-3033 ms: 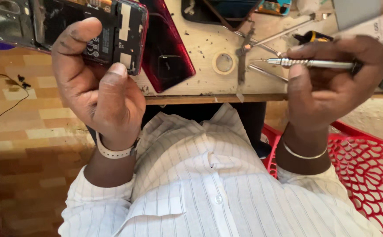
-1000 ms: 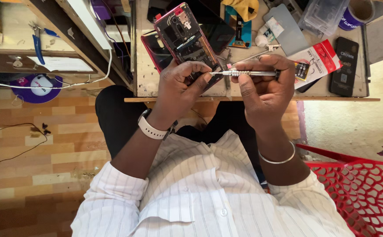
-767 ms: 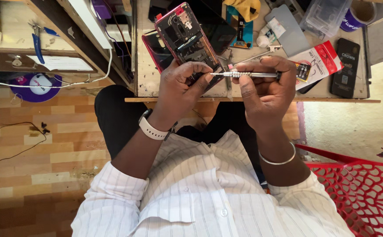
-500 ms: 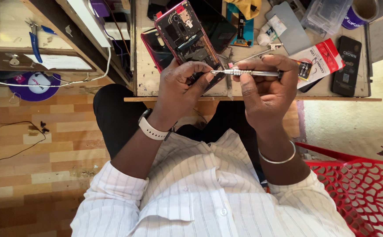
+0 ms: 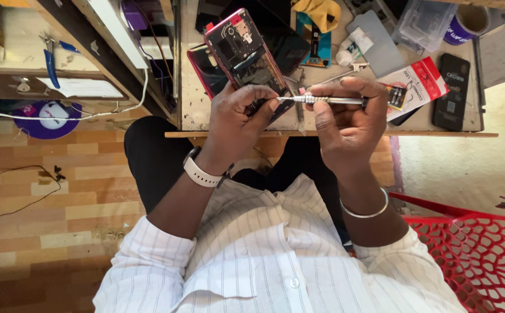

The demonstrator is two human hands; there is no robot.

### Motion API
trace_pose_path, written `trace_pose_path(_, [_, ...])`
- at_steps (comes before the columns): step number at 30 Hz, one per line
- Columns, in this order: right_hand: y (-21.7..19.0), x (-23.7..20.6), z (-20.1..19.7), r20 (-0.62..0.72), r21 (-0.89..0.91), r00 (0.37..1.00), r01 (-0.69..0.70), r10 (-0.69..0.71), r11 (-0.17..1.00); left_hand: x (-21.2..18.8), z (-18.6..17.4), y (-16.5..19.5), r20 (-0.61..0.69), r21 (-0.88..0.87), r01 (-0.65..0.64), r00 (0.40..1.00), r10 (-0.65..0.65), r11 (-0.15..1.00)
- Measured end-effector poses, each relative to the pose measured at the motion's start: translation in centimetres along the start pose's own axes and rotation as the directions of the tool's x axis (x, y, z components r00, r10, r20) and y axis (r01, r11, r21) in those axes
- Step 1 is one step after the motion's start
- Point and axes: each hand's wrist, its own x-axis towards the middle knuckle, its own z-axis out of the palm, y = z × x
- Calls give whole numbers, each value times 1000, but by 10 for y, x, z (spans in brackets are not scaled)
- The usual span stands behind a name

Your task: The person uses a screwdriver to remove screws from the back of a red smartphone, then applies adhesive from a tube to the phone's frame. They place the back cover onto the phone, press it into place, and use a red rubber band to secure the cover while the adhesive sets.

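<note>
Right hand (image 5: 348, 124) pinches slim silver metal screwdriver (image 5: 322, 100), shaft lying L-R, tip aimed left at opened red-framed phone w/ back off (image 5: 245, 55). Left hand (image 5: 236, 119) fingers wrap phone's lower end, prob. touching tip. Wooden worktop (image 5: 189, 98) beyond.

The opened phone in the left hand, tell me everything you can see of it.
The opened phone is a slim slab with a red frame, its back cover off, so dark internal boards and metal shields show. It is tilted, upper end pointing away over the wooden workbench. The left hand grips its lower end, fingers wrapped over the edge. The thin metal screwdriver held by the right hand points its tip at the lower part of the phone.
</note>
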Motion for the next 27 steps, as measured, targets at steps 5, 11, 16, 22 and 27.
trace_pose_path(5, [-5, 2, -1, -40, 25, 999, 3, -2, 1000, 2, 2, 6, -29, 19, -35, 999, 35, 999])
trace_pose_path(11, [-11, 1, -9, -72, 12, 997, 1, -1, 1000, 4, 4, 3, -54, -129, 140, 988, -148, 982])
trace_pose_path(16, [-8, -2, -7, -50, -37, 998, -28, 26, 999, 2, 4, -5, -27, -292, 77, 996, -89, 953])
trace_pose_path(22, [-3, 1, 0, 24, -36, 1000, 21, -20, 999, 2, 5, -8, -68, -153, -68, 996, 58, 986])
trace_pose_path(27, [-4, 3, 4, 75, -74, 997, 36, -30, 997, 1, 5, -7, -86, -90, -71, 994, 64, 993])
